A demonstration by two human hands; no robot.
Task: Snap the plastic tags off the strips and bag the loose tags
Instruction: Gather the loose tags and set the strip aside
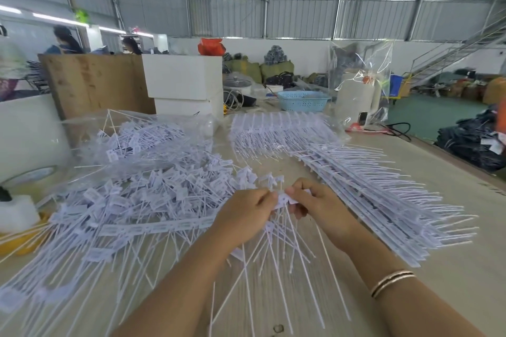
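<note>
Hands (284,204) meet fingertip-to-fingertip, pinching one strip (283,200).

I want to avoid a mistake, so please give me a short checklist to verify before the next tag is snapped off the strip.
1. Both hands on the strip: ok. The left hand and right hand pinch it between them.
2. Tails hang free below the hands: ok, they fan down over the table.
3. Room for loose tags: ok, the pile lies left of the hands.
4. Bag within reach and open: cannot tell; it lies behind the pile, its mouth unclear.
5. More strips ready: ok, a stack lies to the right.
</note>
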